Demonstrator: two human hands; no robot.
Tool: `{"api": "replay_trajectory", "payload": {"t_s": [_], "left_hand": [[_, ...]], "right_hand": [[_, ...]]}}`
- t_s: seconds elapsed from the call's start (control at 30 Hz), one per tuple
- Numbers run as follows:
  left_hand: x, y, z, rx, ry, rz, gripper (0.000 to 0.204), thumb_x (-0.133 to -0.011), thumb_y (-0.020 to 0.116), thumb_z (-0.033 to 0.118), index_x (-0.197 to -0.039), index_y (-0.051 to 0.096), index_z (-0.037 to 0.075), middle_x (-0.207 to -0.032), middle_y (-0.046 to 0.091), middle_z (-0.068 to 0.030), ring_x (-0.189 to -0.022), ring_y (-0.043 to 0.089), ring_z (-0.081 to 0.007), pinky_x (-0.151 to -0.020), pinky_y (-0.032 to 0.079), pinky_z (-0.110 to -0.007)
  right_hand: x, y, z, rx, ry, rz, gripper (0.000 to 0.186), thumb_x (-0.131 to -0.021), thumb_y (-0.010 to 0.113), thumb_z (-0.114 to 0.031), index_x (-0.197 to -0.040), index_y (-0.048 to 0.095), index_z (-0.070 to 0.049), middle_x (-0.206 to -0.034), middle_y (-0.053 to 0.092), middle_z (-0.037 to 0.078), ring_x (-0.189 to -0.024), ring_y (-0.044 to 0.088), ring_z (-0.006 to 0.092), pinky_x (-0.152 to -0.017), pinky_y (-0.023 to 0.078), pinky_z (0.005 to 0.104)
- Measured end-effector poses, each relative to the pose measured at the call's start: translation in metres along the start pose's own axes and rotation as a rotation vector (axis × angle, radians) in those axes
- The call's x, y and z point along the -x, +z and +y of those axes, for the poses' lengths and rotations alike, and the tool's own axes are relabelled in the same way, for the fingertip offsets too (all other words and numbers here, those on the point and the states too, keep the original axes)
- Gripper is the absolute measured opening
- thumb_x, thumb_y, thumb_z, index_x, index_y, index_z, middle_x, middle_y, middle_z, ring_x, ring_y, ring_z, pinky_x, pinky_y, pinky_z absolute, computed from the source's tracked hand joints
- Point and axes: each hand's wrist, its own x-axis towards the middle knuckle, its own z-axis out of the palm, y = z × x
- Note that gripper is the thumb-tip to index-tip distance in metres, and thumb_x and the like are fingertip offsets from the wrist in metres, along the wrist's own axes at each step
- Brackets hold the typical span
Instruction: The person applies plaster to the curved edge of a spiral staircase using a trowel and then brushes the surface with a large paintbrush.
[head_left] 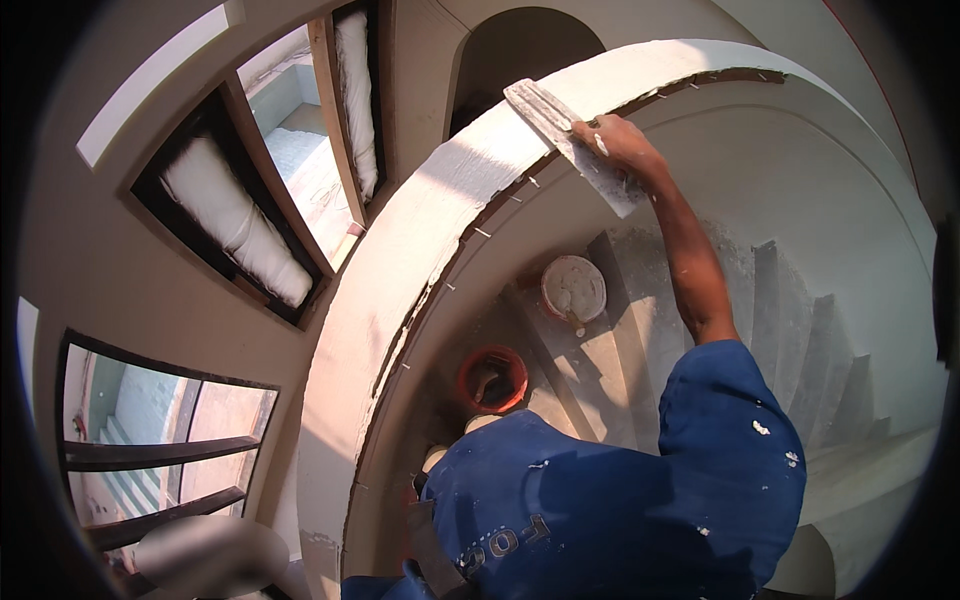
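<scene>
My right hand (624,146) is closed round the handle of a plastering trowel (538,108), its long metal blade smeared with white plaster. The blade lies across the top of a curved stair wall (410,240), partly overhanging the inner edge. Wet-looking white plaster coats that top, and its inner edge is ragged, with thin pins sticking out along it. White specks dot the back of the hand. My left hand is out of sight; only a bit of blue sleeve shows at the lower edge.
Below on the stairs (640,330) stand a round bucket (574,288) of white plaster with a handled tool in it, and a red-orange bucket (492,379) holding a dark tool. Window openings (300,140) line the wall at left. A dark arched opening (525,50) lies beyond the curved wall.
</scene>
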Motion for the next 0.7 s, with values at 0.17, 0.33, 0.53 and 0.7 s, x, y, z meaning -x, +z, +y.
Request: {"api": "replay_trajectory", "payload": {"t_s": [0.17, 0.33, 0.53, 0.7], "left_hand": [[0.002, -0.009, -0.021, 0.061, 0.031, 0.038, 0.034, -0.086, 0.063, 0.033, -0.098, 0.071, 0.002, -0.091, 0.07, -0.012, -0.083, 0.066, -0.0212, -0.074, 0.051, -0.037], [0.017, -0.031, -0.051, 0.06, 0.048, 0.087, 0.035, -0.087, 0.063, 0.033, -0.097, 0.071, 0.001, -0.09, 0.07, -0.0123, -0.083, 0.066, -0.0207, -0.074, 0.051, -0.037], [0.083, -0.065, -0.038, -0.105, -0.089, 0.056, 0.029, -0.09, 0.061, 0.028, -0.09, 0.071, 0.001, -0.084, 0.071, -0.0099, -0.08, 0.066, -0.0184, -0.072, 0.052, -0.036], [0.093, -0.097, -0.121, -0.068, -0.041, -0.075, 0.024, -0.092, 0.059, 0.022, -0.091, 0.072, 0.002, -0.086, 0.071, -0.0057, -0.078, 0.065, -0.0142, -0.071, 0.052, -0.033]], "right_hand": [[0.101, 0.103, -0.102, -0.094, -0.12, -0.132, 0.058, -0.085, 0.055, -0.047, -0.104, 0.067, 0.007, -0.096, 0.066, 0.035, -0.096, 0.065, 0.0471, -0.089, 0.05, 0.0505], [0.226, 0.223, -0.211, -0.283, -0.434, -0.335, 0.052, -0.087, 0.059, -0.044, -0.095, 0.066, 0.006, -0.078, 0.066, 0.029, -0.077, 0.067, 0.0461, -0.076, 0.052, 0.0532], [0.32, 0.228, -0.194, -0.351, -0.511, -0.647, 0.051, -0.085, 0.063, -0.049, -0.1, 0.067, -0.001, -0.072, 0.066, 0.023, -0.068, 0.066, 0.0418, -0.069, 0.052, 0.0488], [0.362, 0.23, -0.07, -0.292, -0.18, -0.834, 0.055, -0.084, 0.062, -0.053, -0.107, 0.069, -0.005, -0.095, 0.07, 0.023, -0.093, 0.066, 0.0405, -0.085, 0.05, 0.0481]]}}
